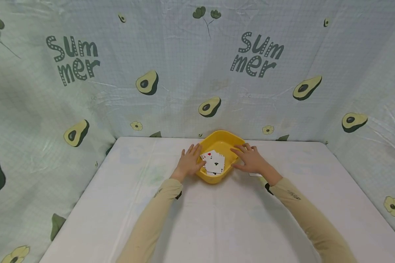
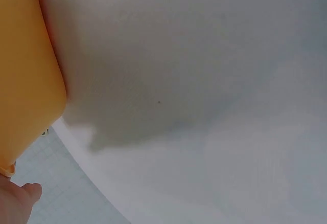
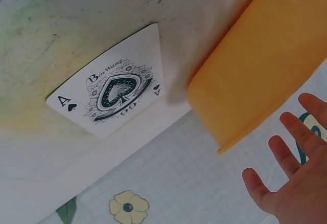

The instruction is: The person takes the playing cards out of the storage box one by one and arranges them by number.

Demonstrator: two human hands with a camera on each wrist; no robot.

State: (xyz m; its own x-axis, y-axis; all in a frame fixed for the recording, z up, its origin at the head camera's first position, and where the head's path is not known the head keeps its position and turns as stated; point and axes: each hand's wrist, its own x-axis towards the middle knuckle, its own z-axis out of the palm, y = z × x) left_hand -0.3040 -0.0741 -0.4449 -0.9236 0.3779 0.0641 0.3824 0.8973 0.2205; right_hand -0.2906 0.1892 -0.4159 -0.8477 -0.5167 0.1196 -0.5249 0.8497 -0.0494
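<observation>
A yellow plastic basin [image 1: 228,147] stands near the back edge of the table with several playing cards [image 1: 214,166] lying loose inside, an ace of clubs on top and a heart showing. My left hand [image 1: 188,161] is at its left rim, fingers straight and thumb reaching over the side. On the opposite side my right hand [image 1: 251,160] has its fingers spread beside the rim, nothing in its grasp. Under that hand, face up on the table, lies an ace of spades [image 3: 120,88], mostly hidden in the head view.
The white table [image 1: 197,226] ends just behind the basin. A pale cloth wall [image 1: 184,54] printed with avocados and flowers rises at the back and both sides.
</observation>
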